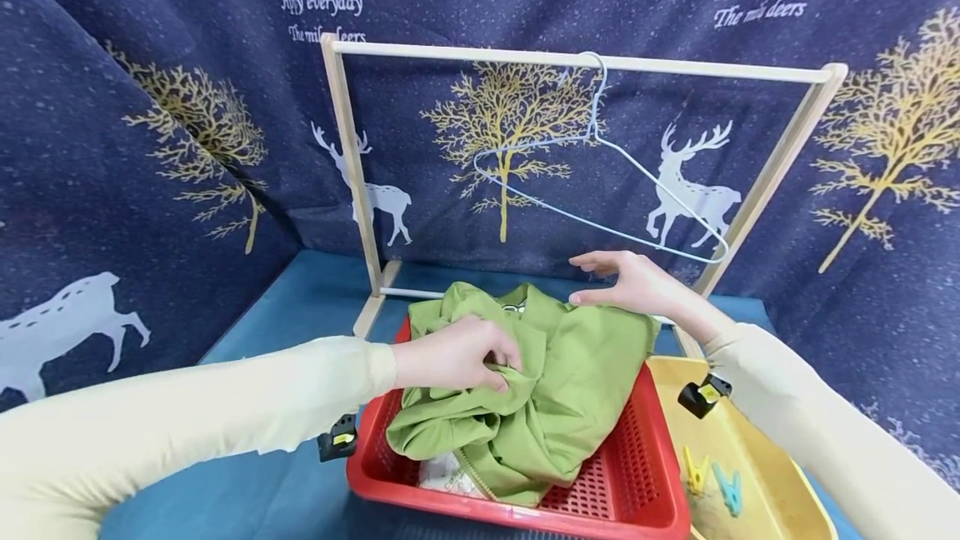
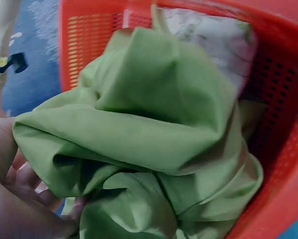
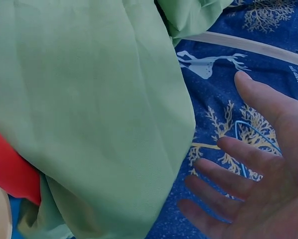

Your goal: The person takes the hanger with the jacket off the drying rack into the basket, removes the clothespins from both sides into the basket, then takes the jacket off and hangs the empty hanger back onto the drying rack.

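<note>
Green soft crumpled garment (image 1: 555,390) pinched by left hand (image 1: 457,354).

Open air above my basket (image 1: 660,473); ahead, the rack's top rail (image 1: 585,62) and hanging hanger (image 1: 600,182) bar the way.

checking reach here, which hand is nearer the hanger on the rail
Right. The right hand is open, hovering just below the hanger, above the green garment. The left hand is lower, gripping that garment in the red basket.
</note>
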### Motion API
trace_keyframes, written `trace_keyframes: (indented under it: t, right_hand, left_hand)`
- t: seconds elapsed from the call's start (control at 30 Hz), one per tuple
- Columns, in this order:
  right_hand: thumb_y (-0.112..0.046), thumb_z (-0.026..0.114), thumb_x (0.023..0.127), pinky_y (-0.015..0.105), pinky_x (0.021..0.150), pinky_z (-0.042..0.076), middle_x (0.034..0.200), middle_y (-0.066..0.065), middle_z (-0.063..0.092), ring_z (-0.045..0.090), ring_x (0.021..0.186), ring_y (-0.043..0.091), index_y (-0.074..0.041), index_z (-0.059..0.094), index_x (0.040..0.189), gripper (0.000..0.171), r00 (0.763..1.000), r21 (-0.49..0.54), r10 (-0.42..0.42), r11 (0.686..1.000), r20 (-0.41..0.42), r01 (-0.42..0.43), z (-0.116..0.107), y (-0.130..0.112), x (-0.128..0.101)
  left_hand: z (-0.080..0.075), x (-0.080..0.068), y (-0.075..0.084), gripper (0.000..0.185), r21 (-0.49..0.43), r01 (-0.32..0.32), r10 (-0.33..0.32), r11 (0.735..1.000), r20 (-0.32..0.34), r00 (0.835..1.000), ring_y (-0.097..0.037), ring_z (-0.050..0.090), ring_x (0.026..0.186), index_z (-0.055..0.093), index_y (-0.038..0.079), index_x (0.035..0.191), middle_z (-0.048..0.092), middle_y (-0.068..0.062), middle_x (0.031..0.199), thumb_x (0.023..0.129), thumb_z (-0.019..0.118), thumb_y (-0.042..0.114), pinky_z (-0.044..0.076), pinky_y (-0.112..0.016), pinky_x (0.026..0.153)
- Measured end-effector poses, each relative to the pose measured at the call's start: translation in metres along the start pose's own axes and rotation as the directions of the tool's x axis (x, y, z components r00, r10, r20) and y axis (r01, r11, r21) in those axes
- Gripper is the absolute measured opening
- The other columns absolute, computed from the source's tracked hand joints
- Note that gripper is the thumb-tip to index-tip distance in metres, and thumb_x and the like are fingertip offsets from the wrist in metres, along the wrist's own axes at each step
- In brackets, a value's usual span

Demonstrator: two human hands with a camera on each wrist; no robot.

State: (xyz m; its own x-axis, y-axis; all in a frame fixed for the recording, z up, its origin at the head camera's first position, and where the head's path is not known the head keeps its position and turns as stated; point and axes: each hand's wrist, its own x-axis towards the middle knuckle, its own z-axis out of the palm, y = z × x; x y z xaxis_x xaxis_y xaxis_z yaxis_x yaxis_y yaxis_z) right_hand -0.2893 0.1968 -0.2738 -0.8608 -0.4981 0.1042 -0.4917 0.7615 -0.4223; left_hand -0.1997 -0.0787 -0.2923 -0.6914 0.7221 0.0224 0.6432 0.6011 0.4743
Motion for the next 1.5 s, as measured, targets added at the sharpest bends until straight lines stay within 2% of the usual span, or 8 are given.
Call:
trace_keyframes:
  t: [0.2, 0.4, 0.5, 0.63, 0.73, 1.0, 1.2, 1.5]
  right_hand:
    - [-0.047, 0.074, 0.086, 0.055, 0.103, 0.046, 0.134, 0.016, 0.063, 0.058, 0.126, 0.039, -0.018, 0.058, 0.139, 0.063, 1.000, -0.012, 0.001, 1.000, 0.012, 0.000, 0.004, 0.000, 0.000]
    - [-0.047, 0.071, 0.088, 0.055, 0.104, 0.046, 0.135, 0.017, 0.062, 0.058, 0.127, 0.038, -0.018, 0.057, 0.139, 0.061, 1.000, -0.011, 0.009, 1.000, 0.021, -0.009, 0.005, 0.003, -0.002]
    - [-0.047, 0.071, 0.088, 0.055, 0.103, 0.046, 0.136, 0.016, 0.062, 0.057, 0.127, 0.038, -0.018, 0.057, 0.140, 0.060, 1.000, -0.006, 0.009, 1.000, 0.026, -0.009, 0.006, 0.005, -0.002]
    - [-0.047, 0.070, 0.089, 0.056, 0.103, 0.046, 0.136, 0.016, 0.061, 0.057, 0.127, 0.039, -0.019, 0.057, 0.139, 0.059, 0.999, 0.003, 0.005, 1.000, 0.032, -0.005, 0.007, 0.006, -0.003]
    - [-0.047, 0.070, 0.089, 0.056, 0.103, 0.046, 0.137, 0.017, 0.061, 0.057, 0.127, 0.039, -0.019, 0.057, 0.140, 0.059, 0.999, 0.005, 0.007, 1.000, 0.034, -0.008, 0.007, 0.006, -0.004]
    - [-0.045, 0.070, 0.090, 0.056, 0.103, 0.046, 0.138, 0.018, 0.060, 0.056, 0.127, 0.040, -0.018, 0.056, 0.140, 0.059, 0.999, 0.012, 0.007, 1.000, 0.040, -0.007, 0.005, 0.006, -0.006]
    - [-0.046, 0.069, 0.090, 0.056, 0.103, 0.046, 0.138, 0.018, 0.059, 0.056, 0.127, 0.040, -0.019, 0.056, 0.141, 0.059, 0.999, 0.010, 0.008, 1.000, 0.046, -0.008, 0.005, 0.007, -0.006]
    - [-0.047, 0.069, 0.090, 0.056, 0.103, 0.045, 0.140, 0.018, 0.058, 0.055, 0.128, 0.041, -0.019, 0.055, 0.141, 0.060, 0.999, 0.014, 0.018, 1.000, 0.046, -0.019, 0.004, 0.005, -0.005]
  left_hand:
    - [0.002, -0.004, 0.000, 0.006, 0.049, -0.053, 0.049, 0.997, 0.063, 0.997, 0.003, 0.059, 0.075, 0.075, 0.015, 0.091, 0.073, 0.005, 0.085, 0.085, 0.076, 0.013, 0.048, -0.015, 0.073]
    - [-0.006, -0.010, 0.002, 0.034, 0.069, 0.072, -0.088, 0.995, 0.260, 0.962, 0.000, 0.050, 0.064, 0.069, 0.021, 0.125, 0.073, 0.006, 0.098, 0.102, 0.044, 0.020, 0.047, -0.021, 0.084]
    - [-0.009, -0.012, 0.003, 0.034, 0.136, 0.027, -0.069, 0.990, 0.312, 0.948, 0.002, 0.061, 0.088, 0.067, 0.023, 0.128, 0.072, 0.008, 0.115, 0.098, 0.051, 0.019, 0.047, -0.025, 0.094]
    - [-0.008, -0.019, 0.003, 0.032, 0.230, -0.084, 0.014, 0.970, 0.289, 0.957, -0.001, 0.060, 0.108, 0.069, 0.027, 0.125, 0.070, 0.014, 0.121, 0.093, 0.065, 0.022, 0.045, -0.029, 0.095]
    - [-0.008, -0.023, 0.006, 0.032, 0.287, -0.119, 0.046, 0.951, 0.249, 0.967, -0.002, 0.055, 0.095, 0.069, 0.030, 0.123, 0.071, 0.018, 0.112, 0.092, 0.069, 0.028, 0.041, -0.029, 0.089]
    - [-0.017, -0.025, 0.005, 0.044, 0.357, -0.137, 0.106, 0.924, 0.105, 0.989, -0.015, 0.052, 0.122, 0.066, 0.028, 0.128, 0.065, 0.011, 0.128, 0.085, 0.076, 0.035, 0.038, -0.045, 0.107]
    - [-0.017, -0.032, 0.000, 0.068, 0.361, -0.067, 0.064, 0.930, 0.020, 0.998, -0.030, 0.031, 0.143, 0.054, 0.028, 0.140, 0.044, -0.005, 0.151, 0.080, 0.079, 0.046, 0.029, -0.057, 0.114]
    - [-0.004, -0.033, -0.008, 0.083, 0.409, 0.006, -0.046, 0.912, 0.089, 0.995, -0.033, 0.028, 0.146, 0.044, 0.031, 0.148, 0.035, -0.011, 0.156, 0.077, 0.077, 0.059, 0.033, -0.064, 0.111]
